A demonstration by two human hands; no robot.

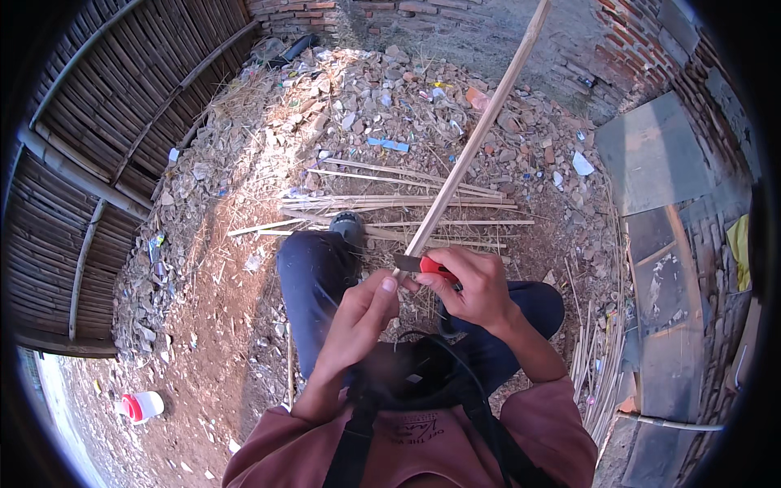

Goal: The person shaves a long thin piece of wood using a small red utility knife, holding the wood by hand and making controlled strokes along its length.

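Note:
A long pale strip of split bamboo [480,130] slants up and away from my lap toward the far right. Its near end is pinched between the thumb and fingers of my left hand [364,315]. My right hand [473,282] grips the red handle of a knife [438,268]. The knife's broad dark blade lies across the strip, touching it just above my left fingertips. Past my knees, several thin bamboo strips [390,203] lie in a loose pile on the ground.
Rubble [382,106] covers the ground up to a brick wall [415,16]. A bamboo-slat fence [122,98] stands at left. A white container with a red lid [140,407] sits at lower left. Boards [667,146] lean at right, near more long strips [598,366].

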